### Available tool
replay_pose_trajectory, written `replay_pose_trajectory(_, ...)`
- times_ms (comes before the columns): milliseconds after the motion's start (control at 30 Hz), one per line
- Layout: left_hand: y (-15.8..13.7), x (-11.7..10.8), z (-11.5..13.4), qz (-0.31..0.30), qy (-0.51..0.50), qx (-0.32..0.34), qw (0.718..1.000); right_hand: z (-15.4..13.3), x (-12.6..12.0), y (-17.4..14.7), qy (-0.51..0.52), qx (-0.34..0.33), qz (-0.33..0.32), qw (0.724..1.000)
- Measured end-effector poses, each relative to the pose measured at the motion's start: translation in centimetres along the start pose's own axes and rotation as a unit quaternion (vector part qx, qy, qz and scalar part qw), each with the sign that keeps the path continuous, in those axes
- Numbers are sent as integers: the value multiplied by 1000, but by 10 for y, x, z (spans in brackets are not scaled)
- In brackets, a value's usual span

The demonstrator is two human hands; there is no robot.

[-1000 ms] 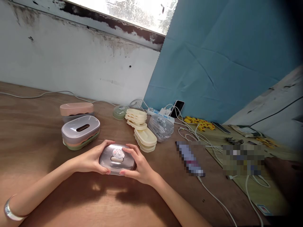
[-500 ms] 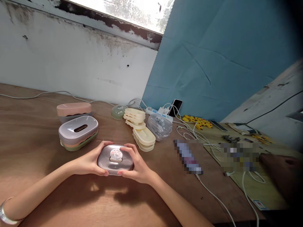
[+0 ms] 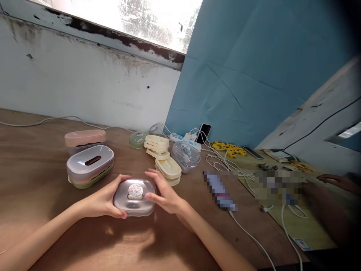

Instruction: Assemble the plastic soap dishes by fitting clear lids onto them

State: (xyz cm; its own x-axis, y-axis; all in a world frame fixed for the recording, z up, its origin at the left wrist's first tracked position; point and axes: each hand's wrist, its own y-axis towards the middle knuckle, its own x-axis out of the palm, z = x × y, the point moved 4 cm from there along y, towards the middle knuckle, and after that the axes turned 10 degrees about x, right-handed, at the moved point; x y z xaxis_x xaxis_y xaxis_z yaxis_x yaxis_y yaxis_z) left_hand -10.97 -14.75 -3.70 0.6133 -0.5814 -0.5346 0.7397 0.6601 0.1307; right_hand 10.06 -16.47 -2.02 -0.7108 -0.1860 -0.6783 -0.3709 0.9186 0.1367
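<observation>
Head view: clear-topped box (image 3: 141, 207), between left fingers (image 3: 122, 178) and right fingers (image 3: 158, 181). Clasped at left end by left fingers; right fingers spread loose, contact uncertain. Probably light, stiff, slippery; best gripped by both rounded ends. Beneath fingers: brown wooden surface (image 3: 93, 241). Beyond left fingers: pastel boxes (image 3: 91, 156). Farther beyond: stained white wall (image 3: 84, 86), blue cloth (image 3: 239, 67).

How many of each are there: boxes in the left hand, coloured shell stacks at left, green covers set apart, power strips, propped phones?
Clear-topped box in the left hand: 1
Shell stacks, lilac-topped stack and pink-topped stack: 2
Green cover: 1
Power strip: 1
Propped phone: 1
Total: 6
</observation>
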Motion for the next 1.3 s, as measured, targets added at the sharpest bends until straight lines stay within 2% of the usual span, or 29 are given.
replay_pose_trajectory(100, -2, -6, 6, -22, 49, -11, 998, -2, -31, 29, -106, -4, 158, 982)
replay_pose_trajectory(167, -5, -9, 11, -59, 105, -28, 992, -1, -45, 55, -240, 26, 199, 950)
replay_pose_trajectory(233, -6, -11, 19, -91, 172, -37, 980, 5, -51, 81, -376, 80, 179, 906)
replay_pose_trajectory(300, -3, -10, 29, -111, 235, -27, 965, 12, -49, 102, -442, 109, 143, 879)
replay_pose_trajectory(433, 14, 3, 50, -158, 320, 4, 934, 19, -33, 128, -494, 118, 104, 855)
replay_pose_trajectory(567, 31, 17, 59, -176, 369, 16, 913, 17, -22, 142, -538, 111, 96, 830)
replay_pose_trajectory(700, 36, 24, 59, -190, 395, 9, 898, 17, -20, 151, -563, 113, 106, 812)
replay_pose_trajectory(867, 32, 25, 60, -179, 406, -8, 896, 21, -19, 155, -576, 119, 131, 798)
replay_pose_trajectory(1033, 27, 26, 58, -145, 418, -34, 896, 18, -24, 159, -570, 107, 140, 803)
replay_pose_trajectory(1300, 25, 27, 51, -145, 405, -29, 902, 13, -28, 154, -566, 73, 127, 811)
